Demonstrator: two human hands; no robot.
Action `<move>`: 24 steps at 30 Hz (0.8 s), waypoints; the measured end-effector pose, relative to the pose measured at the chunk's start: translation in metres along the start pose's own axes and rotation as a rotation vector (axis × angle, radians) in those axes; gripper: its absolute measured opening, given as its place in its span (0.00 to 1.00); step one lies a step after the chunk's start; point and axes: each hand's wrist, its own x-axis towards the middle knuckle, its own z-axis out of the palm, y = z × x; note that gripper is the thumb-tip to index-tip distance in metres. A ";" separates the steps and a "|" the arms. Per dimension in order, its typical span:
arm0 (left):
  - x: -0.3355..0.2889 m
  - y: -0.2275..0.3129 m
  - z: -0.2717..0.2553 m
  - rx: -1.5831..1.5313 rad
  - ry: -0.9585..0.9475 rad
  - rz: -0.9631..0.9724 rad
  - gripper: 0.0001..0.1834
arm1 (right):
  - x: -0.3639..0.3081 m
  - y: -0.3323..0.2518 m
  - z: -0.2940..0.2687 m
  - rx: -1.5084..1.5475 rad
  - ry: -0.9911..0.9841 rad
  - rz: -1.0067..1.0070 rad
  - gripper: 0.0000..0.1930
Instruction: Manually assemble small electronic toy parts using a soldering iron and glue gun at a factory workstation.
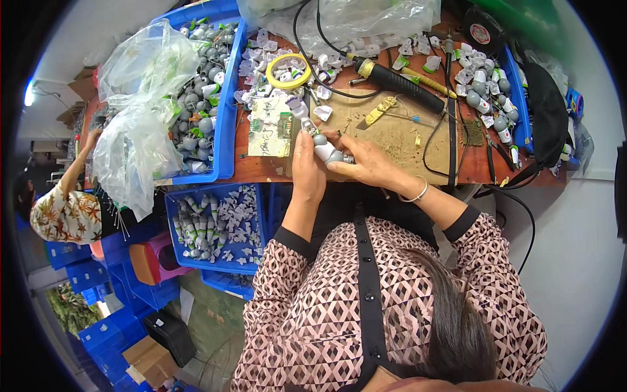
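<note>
One grey-and-white part (324, 151): nearer us than the yellow tape roll (289, 71). Left hand (308, 166): cupping its side. Right hand (369, 162): grasping its lower end. Handling, we judge: brace left, press gently right.

My pink-and-black diamond-patterned shirt (313, 313): black buttoned placket (364, 274), twelve to six o'clock; plain black cuffs (461, 223); silvery bangle (422, 194) encircling my right wrist (409, 185).
</note>
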 end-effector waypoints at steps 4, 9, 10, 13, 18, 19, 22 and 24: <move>-0.014 0.006 -0.009 0.213 -0.037 -0.065 0.24 | 0.000 0.002 -0.002 -0.047 -0.144 -0.004 0.21; -0.029 0.009 -0.027 0.245 -0.073 -0.068 0.27 | 0.022 -0.010 -0.026 -0.025 -0.227 -0.021 0.21; -0.030 0.010 -0.028 0.234 -0.079 -0.070 0.27 | 0.031 -0.006 -0.032 -0.069 -0.118 -0.038 0.19; -0.031 0.005 -0.035 0.238 -0.101 -0.069 0.27 | 0.053 -0.003 -0.046 -0.104 -0.010 -0.072 0.15; -0.032 0.002 -0.038 0.216 -0.103 -0.082 0.27 | 0.100 -0.005 -0.069 -0.242 0.177 -0.249 0.11; -0.032 0.001 -0.038 0.213 -0.107 -0.075 0.27 | 0.110 -0.003 -0.077 -0.254 0.242 -0.275 0.10; -0.034 0.002 -0.041 0.204 -0.106 -0.074 0.28 | 0.133 -0.017 -0.091 -0.223 0.289 -0.171 0.10; -0.032 -0.002 -0.047 0.200 -0.126 -0.075 0.29 | 0.144 -0.013 -0.086 -0.223 0.256 -0.219 0.10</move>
